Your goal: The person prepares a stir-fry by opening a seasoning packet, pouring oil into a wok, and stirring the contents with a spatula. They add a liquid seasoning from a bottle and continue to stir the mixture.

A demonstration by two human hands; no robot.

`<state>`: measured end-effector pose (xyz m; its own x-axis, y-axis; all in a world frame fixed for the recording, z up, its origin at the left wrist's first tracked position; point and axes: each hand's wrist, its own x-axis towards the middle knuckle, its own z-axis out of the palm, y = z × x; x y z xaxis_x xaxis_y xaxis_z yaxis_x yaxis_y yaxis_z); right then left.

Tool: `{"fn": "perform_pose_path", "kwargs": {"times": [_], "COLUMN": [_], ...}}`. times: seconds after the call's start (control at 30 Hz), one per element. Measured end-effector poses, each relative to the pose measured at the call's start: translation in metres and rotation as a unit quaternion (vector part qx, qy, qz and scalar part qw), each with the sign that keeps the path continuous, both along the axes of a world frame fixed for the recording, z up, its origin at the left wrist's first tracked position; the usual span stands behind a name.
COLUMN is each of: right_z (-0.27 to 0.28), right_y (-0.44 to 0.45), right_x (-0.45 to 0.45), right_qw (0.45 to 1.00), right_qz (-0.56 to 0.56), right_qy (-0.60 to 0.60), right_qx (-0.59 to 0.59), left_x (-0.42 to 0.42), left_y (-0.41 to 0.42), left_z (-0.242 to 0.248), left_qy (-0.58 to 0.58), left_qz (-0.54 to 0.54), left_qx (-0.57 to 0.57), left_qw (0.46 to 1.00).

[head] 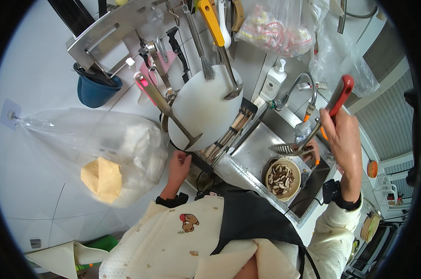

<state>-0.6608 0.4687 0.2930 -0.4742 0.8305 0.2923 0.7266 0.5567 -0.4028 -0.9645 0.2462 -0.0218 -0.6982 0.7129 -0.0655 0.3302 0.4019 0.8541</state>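
My right hand (344, 137) grips the red handle of a slotted metal spoon (287, 149), whose head hangs over the stainless steel sink (255, 139). Below it in the sink sits a cream plastic basket (298, 174) of sliced mushrooms (280, 179). My left hand (179, 165) is at the lower edge of a round white cutting board (205, 115), beside the black end of a chopstick rack (228, 134). Its fingers are curled and partly hidden, so I cannot tell whether they hold anything. A skin-toned patch behind the spoon may be a reflection.
A faucet (314, 92) and a white pump bottle (273, 82) stand behind the sink. Utensils, among them a yellow-handled ladle (212, 22), hang before the board. A clear plastic bag (137, 129) hangs at left on the tiled wall. A blue holder (95, 92) hangs above it.
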Motion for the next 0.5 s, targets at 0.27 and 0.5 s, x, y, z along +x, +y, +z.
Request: {"fn": "perform_pose_path", "kwargs": {"times": [0.27, 0.5], "right_z": [0.060, 0.013], "right_y": [0.040, 0.125], "right_x": [-0.084, -0.173], "right_qw": [0.992, 0.979], "right_qz": [0.097, 0.200], "right_qy": [0.057, 0.007], "right_qx": [0.051, 0.041], "left_x": [0.003, -0.007], "left_y": [0.012, 0.012], "left_z": [0.009, -0.021], "left_qy": [0.054, -0.054], "left_qz": [0.059, 0.081], "left_qx": [0.140, 0.126], "left_qw": [0.987, 0.987]}}
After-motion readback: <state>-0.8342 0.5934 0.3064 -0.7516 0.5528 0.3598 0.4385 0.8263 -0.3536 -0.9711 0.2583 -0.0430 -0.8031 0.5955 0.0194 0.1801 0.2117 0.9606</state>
